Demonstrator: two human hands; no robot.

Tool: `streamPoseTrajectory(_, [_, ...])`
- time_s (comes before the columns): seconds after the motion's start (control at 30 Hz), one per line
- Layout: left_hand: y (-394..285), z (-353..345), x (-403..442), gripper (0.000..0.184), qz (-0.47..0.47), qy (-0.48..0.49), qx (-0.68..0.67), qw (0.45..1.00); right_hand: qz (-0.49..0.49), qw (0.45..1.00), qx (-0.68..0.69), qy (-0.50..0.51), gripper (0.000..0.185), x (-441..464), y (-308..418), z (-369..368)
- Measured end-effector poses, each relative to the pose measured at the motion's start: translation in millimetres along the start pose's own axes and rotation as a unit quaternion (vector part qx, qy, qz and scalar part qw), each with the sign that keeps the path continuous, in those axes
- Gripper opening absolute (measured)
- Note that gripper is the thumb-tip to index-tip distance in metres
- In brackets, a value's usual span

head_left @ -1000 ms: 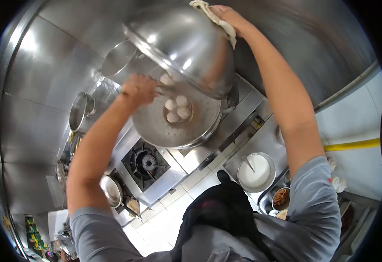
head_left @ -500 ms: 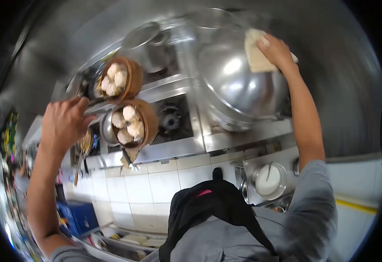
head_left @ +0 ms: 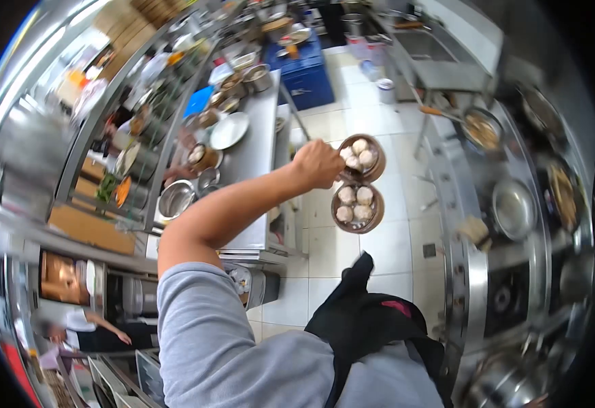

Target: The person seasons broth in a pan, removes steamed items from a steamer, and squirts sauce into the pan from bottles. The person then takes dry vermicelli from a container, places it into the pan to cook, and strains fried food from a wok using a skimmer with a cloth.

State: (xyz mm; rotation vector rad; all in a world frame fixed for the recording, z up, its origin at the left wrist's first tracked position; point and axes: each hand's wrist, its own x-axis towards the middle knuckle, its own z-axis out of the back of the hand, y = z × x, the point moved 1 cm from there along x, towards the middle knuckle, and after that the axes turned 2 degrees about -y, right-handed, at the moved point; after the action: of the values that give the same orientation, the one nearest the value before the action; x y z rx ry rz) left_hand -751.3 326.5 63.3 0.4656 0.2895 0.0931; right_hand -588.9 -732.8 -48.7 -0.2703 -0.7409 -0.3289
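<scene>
My left hand [head_left: 319, 164] is out in front of me over the floor, its fingers closed round a dark tong-like tool. Two small round bamboo steamer baskets hang side by side from this grip, uncovered. The far basket [head_left: 381, 162] holds several pale round dumplings [head_left: 358, 154]; so does the near basket [head_left: 379, 216], with its own dumplings [head_left: 363, 196]. How the tool clasps the baskets is partly hidden by my fist. My right hand is outside the view.
A steel counter [head_left: 260, 129] with a white plate [head_left: 229, 130] and bowls runs on the left. The stove range [head_left: 477, 272] is on the right, with a pan [head_left: 514, 207], a cloth [head_left: 474, 230] and a domed steel lid [head_left: 505, 384]. Another person [head_left: 93, 326] stands lower left.
I have turned away from the stove toward the counter, carrying both baskets in my left hand. My right hand, earlier holding a cloth on the domed lid, has left the view.
</scene>
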Motion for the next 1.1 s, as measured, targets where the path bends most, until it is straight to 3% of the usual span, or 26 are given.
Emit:
streamPoseTrajectory(0.07, [43.4, -65.6, -26.5, 0.024, 0.02, 0.013, -0.024, 0.999, 0.064, 0.992, 0.103, 0.017, 0.038, -32.8, 119.8, -21.7])
streamPoseTrajectory(0.13, [92.5, -122.8, -68.1, 0.024, 0.069, 0.04, -0.063, 0.995, 0.171, 0.923, 0.337, 0.08, 0.029, -94.4, 276.3, 70.6])
streamPoseTrajectory(0.17, [112.2, -145.1, -79.9, 0.023, 0.11, 0.068, -0.09, 0.988, 0.215, 0.92, 0.317, 0.079, 0.022, -122.2, 343.5, 82.8])
streamPoseTrajectory(0.2, [134.4, -165.2, -91.0, 0.023, 0.118, 0.068, -0.094, 0.986, 0.225, 0.9, 0.337, 0.159, 0.018, -146.9, 414.7, 123.0])
streamPoseTrajectory(0.23, [153.9, -183.7, -101.9, 0.025, 0.146, 0.079, -0.096, 0.981, 0.27, 0.844, 0.424, 0.188, 0.014, -169.7, 465.3, 141.2])
streamPoseTrajectory(0.27, [169.5, -201.6, -113.1, 0.028, 0.172, 0.092, -0.1, 0.976, 0.257, 0.804, 0.479, 0.239, 0.013, -195.0, 502.2, 137.2])
streamPoseTrajectory(0.3, [186.0, -216.9, -121.6, 0.028, 0.179, 0.092, -0.105, 0.974, 0.31, 0.78, 0.48, 0.255, 0.013, -211.5, 531.9, 136.8])
streamPoseTrajectory(0.33, [203.7, -230.7, -128.0, 0.03, 0.206, 0.095, -0.111, 0.968, 0.275, 0.756, 0.478, 0.353, 0.013, -218.0, 572.7, 181.3])
streamPoseTrajectory(0.4, [229.8, -250.7, -139.7, 0.033, 0.237, 0.101, -0.124, 0.958, 0.315, 0.743, 0.457, 0.374, 0.012, -231.9, 623.3, 204.7])
streamPoseTrajectory(0.47, [252.5, -261.7, -147.4, 0.038, 0.308, 0.093, -0.137, 0.937, 0.299, 0.676, 0.494, 0.458, 0.009, -238.8, 672.3, 216.9])
streamPoseTrajectory(0.5, [264.7, -273.3, -147.3, 0.048, 0.33, 0.098, -0.151, 0.926, 0.307, 0.674, 0.49, 0.46, 0.009, -238.7, 694.0, 216.4])
streamPoseTrajectory(0.57, [286.3, -296.5, -145.8, 0.048, 0.358, 0.111, -0.163, 0.913, 0.367, 0.655, 0.475, 0.458, 0.008, -238.3, 749.1, 212.0])
streamPoseTrajectory(0.77, [331.4, -345.7, -130.7, 0.043, 0.432, 0.159, -0.186, 0.868, 0.408, 0.577, 0.515, 0.485, 0.011, -271.1, 962.9, 191.8])
streamPoseTrajectory(0.83, [348.1, -359.4, -124.3, 0.043, 0.455, 0.209, -0.214, 0.839, 0.487, 0.52, 0.535, 0.453, 0.013, -306.7, 1044.5, 203.3])
streamPoseTrajectory(0.97, [369.2, -374.3, -122.1, 0.043, 0.511, 0.229, -0.241, 0.793, 0.499, 0.285, 0.516, 0.635, 0.019, -388.0, 1180.0, 312.4])
streamPoseTrajectory(1.0, [369.8, -363.3, -125.3, 0.046, 0.54, 0.213, -0.259, 0.772, 0.528, 0.226, 0.509, 0.641, 0.023, -405.1, 1201.6, 340.5])
streamPoseTrajectory(1.03, [369.8, -348.4, -131.1, 0.05, 0.573, 0.196, -0.273, 0.747, 0.539, 0.171, 0.438, 0.699, 0.037, -435.1, 1222.4, 349.1])
streamPoseTrajectory(1.07, [365.2, -328.9, -136.5, 0.051, 0.603, 0.192, -0.284, 0.72, 0.553, 0.151, 0.433, 0.696, 0.037, -453.8, 1236.6, 371.1])
streamPoseTrajectory(1.1, [354.7, -307.7, -144.3, 0.052, 0.633, 0.187, -0.293, 0.692, 0.488, 0.119, 0.358, 0.787, 0.048, -472.9, 1244.3, 395.7])
